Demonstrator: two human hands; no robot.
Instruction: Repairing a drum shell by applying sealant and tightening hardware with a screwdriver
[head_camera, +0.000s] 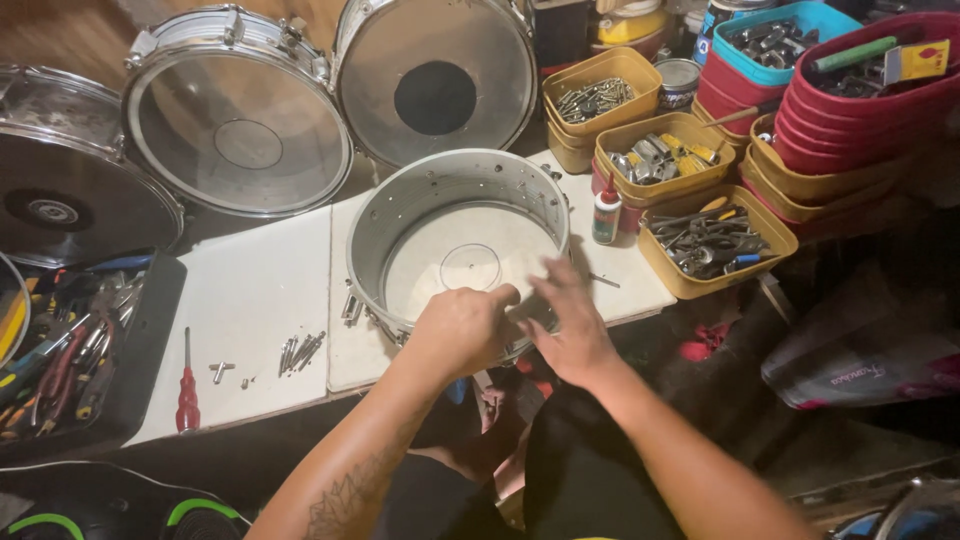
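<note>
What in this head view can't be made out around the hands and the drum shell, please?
- Right hand: fingers motion-blurred; grip unclear.
- Left hand: fist hides anything held.
- Drum shell: near rim hidden behind both hands.
- Loose screws: too small to tell type.
- Tool tray: cut off by left edge.

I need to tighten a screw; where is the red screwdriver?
In the head view, the red screwdriver lies on the white board, left of both hands, beside loose screws.
</note>
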